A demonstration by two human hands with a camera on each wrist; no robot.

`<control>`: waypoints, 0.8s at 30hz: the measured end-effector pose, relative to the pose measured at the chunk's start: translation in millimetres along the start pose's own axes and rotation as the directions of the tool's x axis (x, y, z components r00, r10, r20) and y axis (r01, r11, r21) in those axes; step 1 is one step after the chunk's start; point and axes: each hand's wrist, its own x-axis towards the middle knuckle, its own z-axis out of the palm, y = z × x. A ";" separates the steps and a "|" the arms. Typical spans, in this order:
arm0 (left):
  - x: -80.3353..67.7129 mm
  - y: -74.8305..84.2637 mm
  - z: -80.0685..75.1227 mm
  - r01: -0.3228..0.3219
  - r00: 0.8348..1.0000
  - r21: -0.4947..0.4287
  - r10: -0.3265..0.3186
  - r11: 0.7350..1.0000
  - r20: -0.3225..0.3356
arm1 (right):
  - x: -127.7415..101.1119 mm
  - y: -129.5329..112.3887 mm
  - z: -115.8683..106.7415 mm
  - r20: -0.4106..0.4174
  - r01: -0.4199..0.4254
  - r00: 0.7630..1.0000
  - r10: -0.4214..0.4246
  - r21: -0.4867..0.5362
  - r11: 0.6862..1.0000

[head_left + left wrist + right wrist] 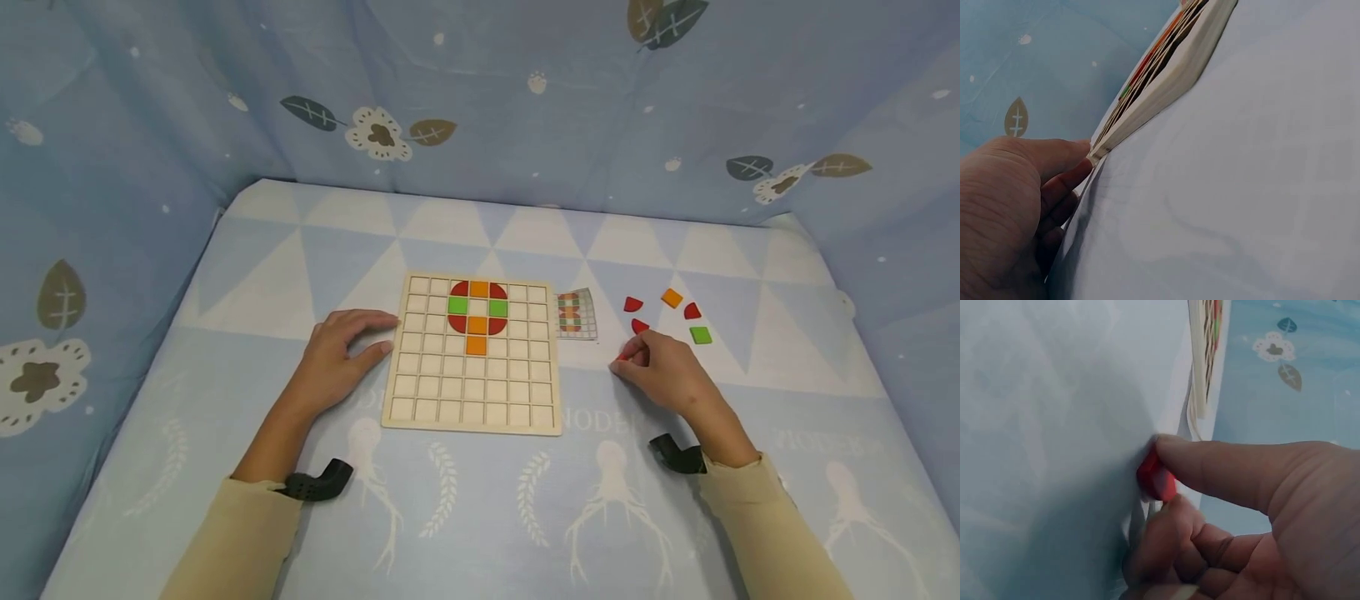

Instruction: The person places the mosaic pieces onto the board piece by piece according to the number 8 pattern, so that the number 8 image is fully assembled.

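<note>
A pale wooden grid board (pixel 472 392) lies on the table; red, orange and green tiles (pixel 477 312) fill cells near its top. My left hand (pixel 341 354) rests flat at the board's left edge (pixel 1147 112), fingers straight and touching it. My right hand (pixel 656 367) is right of the board and pinches a small red piece (pixel 1155 478) between thumb and fingers, low on the cloth. Loose pieces lie just beyond it: red quarter-rounds (pixel 633 305), an orange square (pixel 672 297) and a green square (pixel 701 335).
A small pattern card (pixel 577 314) lies beside the board's upper right corner. The table has a blue and white printed cloth (pixel 480 517). Blue leaf-patterned fabric walls (pixel 480 100) close in the back and both sides.
</note>
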 end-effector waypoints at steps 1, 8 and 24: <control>-0.2 -0.5 0.3 -0.001 1.000 -0.001 0.001 1.000 -0.002 | 0.1 0.5 -0.1 0.006 -0.006 1.000 0.006 0.009 1.000; -0.1 -3.1 0.3 -0.018 1.000 -0.007 0.018 1.000 -0.008 | -0.1 3.3 0.9 -0.011 0.006 1.000 -0.005 0.050 0.999; -0.4 -1.1 0.6 0.013 1.000 -0.008 -0.013 1.000 -0.003 | 16.3 -45.6 1.4 0.013 0.114 0.993 -0.118 0.171 0.979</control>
